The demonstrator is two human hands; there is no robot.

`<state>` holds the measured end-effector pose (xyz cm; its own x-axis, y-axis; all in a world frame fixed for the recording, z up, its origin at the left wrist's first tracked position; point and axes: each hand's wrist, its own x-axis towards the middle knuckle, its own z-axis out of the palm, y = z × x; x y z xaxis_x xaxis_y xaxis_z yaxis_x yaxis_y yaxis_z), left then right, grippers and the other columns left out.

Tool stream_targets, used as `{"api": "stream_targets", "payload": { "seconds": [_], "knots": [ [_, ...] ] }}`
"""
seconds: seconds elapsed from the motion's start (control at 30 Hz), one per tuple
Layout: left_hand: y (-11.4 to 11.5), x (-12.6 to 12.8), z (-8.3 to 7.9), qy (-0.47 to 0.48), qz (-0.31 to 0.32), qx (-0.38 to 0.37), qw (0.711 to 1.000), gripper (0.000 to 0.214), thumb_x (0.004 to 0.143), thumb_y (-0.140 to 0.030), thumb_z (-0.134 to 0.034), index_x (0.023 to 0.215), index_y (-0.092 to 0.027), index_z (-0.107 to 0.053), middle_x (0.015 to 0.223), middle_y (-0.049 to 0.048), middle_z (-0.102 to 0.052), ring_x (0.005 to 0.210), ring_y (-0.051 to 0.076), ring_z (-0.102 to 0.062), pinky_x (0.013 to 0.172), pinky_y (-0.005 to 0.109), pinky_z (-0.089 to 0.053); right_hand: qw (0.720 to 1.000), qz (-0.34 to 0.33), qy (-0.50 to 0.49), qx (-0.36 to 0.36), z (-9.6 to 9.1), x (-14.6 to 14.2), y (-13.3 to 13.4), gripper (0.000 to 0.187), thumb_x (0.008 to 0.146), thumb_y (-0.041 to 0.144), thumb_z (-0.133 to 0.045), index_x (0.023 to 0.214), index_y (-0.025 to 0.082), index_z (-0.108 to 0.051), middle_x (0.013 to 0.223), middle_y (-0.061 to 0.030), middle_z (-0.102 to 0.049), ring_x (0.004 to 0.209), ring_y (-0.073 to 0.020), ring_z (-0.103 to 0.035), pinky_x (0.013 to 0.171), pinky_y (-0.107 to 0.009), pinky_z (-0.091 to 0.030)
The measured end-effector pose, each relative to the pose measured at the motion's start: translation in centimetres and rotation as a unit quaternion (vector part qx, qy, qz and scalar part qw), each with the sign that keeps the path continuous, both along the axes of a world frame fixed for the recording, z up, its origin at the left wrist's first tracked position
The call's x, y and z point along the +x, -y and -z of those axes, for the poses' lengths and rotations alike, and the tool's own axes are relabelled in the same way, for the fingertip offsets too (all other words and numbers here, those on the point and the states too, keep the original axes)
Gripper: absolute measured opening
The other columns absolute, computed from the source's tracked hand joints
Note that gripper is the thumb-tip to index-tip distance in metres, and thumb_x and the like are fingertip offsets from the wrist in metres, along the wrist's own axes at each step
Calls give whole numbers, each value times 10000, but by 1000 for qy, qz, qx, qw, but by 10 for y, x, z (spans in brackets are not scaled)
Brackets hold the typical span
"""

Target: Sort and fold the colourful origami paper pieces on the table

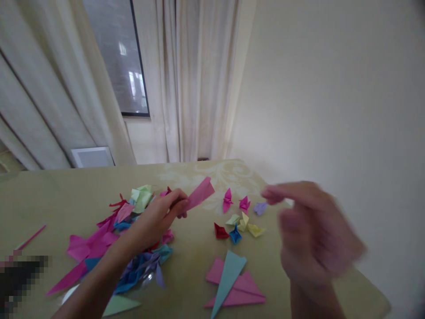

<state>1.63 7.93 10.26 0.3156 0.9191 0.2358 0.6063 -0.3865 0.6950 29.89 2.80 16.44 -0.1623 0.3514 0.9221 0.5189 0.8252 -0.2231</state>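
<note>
My left hand (171,208) is closed around one end of a folded pink paper strip (202,193), whose other end points up and right above the table. Blurred by motion, my right hand (312,230) is raised at the right; its forefinger stretches left, apart from the thumb, and nothing shows between them. Left of it lie small folded paper pieces: magenta (227,200), purple (260,208), yellow (255,230), red (221,231) and blue (235,234). Nearer the front, a long pale teal folded paper (229,277) rests across larger pink folded papers (247,292).
A heap of colourful folded paper (96,241) lies under and beside my left forearm. On the far left is a thin pink stick (32,237). The patterned table (186,274) meets a white wall (332,110) at the right, with curtains (199,79) behind.
</note>
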Motion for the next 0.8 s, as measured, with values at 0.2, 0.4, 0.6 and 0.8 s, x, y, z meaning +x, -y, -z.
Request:
{"api": "stream_targets", "payload": {
  "seconds": [0.2, 0.4, 0.6, 0.8],
  "knots": [
    [24, 37, 8, -33, 87, -36, 995, 259, 1083, -380, -380, 989, -246, -582, 774, -27, -699, 727, 160, -650, 711, 275, -454, 945, -44, 269, -181, 7, -12, -23, 134, 1014, 270, -730, 1148, 259, -718, 1176, -58, -720, 1108, -254, -675, 948, -409, -559],
    [41, 84, 63, -160, 161, -69, 971, 231, 1058, -304, -452, 1019, -237, -670, 942, 47, -790, 835, 200, -728, 722, 281, -500, 912, -28, 338, -232, 6, -15, -13, 69, 1007, 207, -724, 957, 219, -678, 952, -23, -709, 905, -217, -665, 806, -345, -495],
    [20, 66, 65, -284, 100, -34, 953, 187, 1013, -287, -571, 1001, -202, -738, 1081, 109, -780, 1049, 279, -736, 895, 369, -554, 910, -35, 349, -220, 3, -17, -19, 65, 1022, 251, -725, 1053, 216, -679, 1012, -34, -716, 957, -234, -666, 870, -374, -483],
    [-24, -26, 39, -452, -127, -87, 879, 247, 1004, -173, -503, 1077, -160, -739, 1175, 197, -767, 1156, 349, -728, 937, 448, -554, 897, -62, 359, -250, 7, -24, -23, 126, 1016, 269, -742, 1113, 210, -687, 1071, -41, -725, 993, -229, -680, 837, -344, -491]
  ]
}}
